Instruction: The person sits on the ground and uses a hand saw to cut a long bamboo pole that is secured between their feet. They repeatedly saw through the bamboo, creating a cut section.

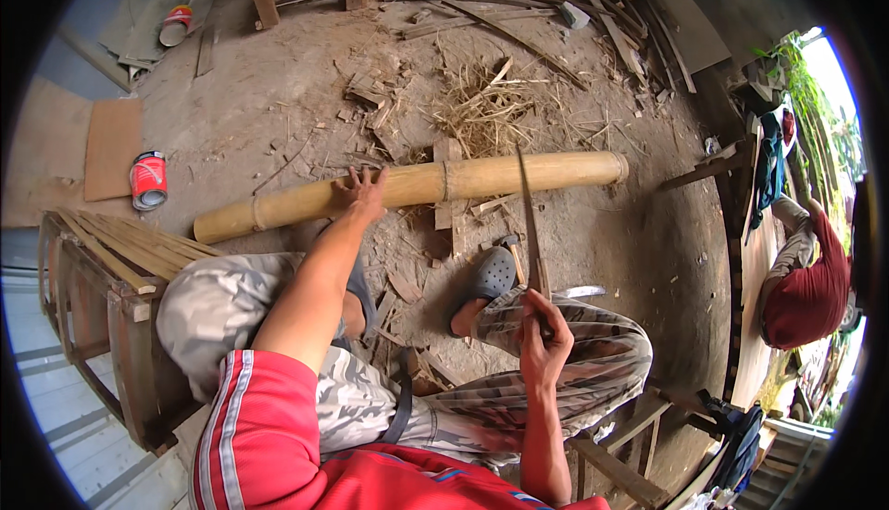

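Your red shirt (370,484) faces a bamboo pole (412,186) lying ahead, seemingly whole with the blade work left, your left hand (365,199) spread on it, your right hand (544,339) gripping a long blade (532,232).

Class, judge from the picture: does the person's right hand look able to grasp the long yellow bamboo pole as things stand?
Probably not straight away: the right hand grips a long, narrow metal blade. With that set down, the way to the long yellow bamboo pole looks largely free.
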A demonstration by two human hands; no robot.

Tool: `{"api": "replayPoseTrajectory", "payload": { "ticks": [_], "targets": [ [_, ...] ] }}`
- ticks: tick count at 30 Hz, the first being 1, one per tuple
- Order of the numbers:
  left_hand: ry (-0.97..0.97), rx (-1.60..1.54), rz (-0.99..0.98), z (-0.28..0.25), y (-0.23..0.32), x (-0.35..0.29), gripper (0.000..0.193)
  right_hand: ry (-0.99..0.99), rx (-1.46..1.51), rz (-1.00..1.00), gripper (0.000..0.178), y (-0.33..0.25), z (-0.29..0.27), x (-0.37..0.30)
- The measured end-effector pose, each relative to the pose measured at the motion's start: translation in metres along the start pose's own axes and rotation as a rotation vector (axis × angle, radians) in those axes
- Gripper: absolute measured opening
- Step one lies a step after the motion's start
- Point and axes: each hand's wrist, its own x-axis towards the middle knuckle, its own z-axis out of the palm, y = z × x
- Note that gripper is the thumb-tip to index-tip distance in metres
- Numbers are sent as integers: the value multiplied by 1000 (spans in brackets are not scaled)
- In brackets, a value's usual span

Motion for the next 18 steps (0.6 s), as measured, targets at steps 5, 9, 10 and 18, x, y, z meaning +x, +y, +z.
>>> {"api": "replayPoseTrajectory", "payload": {
  "ticks": [5,9,10,18],
  "targets": [
    [-56,63,22,-4,-2,8,114,-89,81,143,37,-10,24,-4],
    [-102,16,19,-7,-9,14,120,-104,72,217,48,-16,31,-9],
    [-104,5,26,-6,-14,17,120,-96,66,233,47,-18,34,-12],
    [-93,-54,82,6,-9,16,120,-49,-10,285,55,-36,72,-18]
  ]
}}
